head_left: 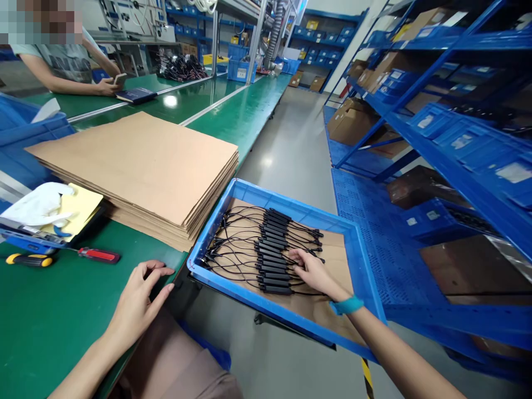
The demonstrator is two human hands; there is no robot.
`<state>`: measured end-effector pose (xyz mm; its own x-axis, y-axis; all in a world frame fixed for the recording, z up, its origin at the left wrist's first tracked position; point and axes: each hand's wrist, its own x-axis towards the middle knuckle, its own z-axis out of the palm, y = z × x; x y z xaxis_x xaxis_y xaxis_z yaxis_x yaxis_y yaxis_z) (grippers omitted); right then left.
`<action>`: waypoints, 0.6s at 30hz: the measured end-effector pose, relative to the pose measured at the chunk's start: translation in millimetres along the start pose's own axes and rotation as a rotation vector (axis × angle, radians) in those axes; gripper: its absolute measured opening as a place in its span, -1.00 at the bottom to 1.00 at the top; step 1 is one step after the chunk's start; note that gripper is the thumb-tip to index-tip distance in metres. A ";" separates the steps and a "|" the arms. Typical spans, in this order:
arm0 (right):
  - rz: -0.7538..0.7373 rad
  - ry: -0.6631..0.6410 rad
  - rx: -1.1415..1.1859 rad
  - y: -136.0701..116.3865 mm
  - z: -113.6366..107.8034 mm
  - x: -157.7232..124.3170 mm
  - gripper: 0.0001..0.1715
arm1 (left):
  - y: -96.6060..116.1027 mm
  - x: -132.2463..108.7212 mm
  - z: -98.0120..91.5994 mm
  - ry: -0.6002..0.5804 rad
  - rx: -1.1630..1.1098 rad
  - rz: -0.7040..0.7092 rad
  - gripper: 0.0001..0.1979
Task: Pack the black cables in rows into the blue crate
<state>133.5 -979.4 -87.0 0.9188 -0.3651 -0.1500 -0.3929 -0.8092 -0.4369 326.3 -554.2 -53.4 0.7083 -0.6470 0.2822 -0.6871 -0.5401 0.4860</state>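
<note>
A blue tray [368,277] lined with brown cardboard holds a row of several black cylindrical parts [275,260] with thin cables at both ends. My right hand [310,270], with a teal band at the wrist, reaches into the tray; its bent fingertips are at the right ends of the black parts, and whether they grip one is unclear. Over the edge of the green table [37,316], my left hand [139,299] holds nothing, its thumb and fingers apart, left of the tray.
Stacked cardboard sheets [145,166] lie behind my left hand. A red screwdriver [100,255], a yellow-black tool [29,260] and a small bin with gloves [37,205] are at left. Across the table a person [62,66] holds a phone. Blue shelving [415,127] stands at right.
</note>
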 end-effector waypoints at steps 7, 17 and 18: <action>0.058 -0.007 -0.013 10.2 3.2 16.4 -0.37 | -1.9 0.1 2.3 0.008 0.006 0.020 -0.70; -0.070 0.094 -0.192 13.7 -3.2 28.6 -0.60 | -1.4 -2.0 1.3 -0.004 -0.010 0.033 -0.72; -0.078 0.093 -0.199 13.9 -4.1 30.2 -0.63 | -1.5 -2.1 1.5 -0.002 -0.007 0.040 -0.73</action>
<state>155.7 -1003.6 -94.1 0.9430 -0.3310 -0.0359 -0.3286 -0.9082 -0.2591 325.6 -552.8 -55.9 0.6803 -0.6689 0.2996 -0.7133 -0.5102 0.4805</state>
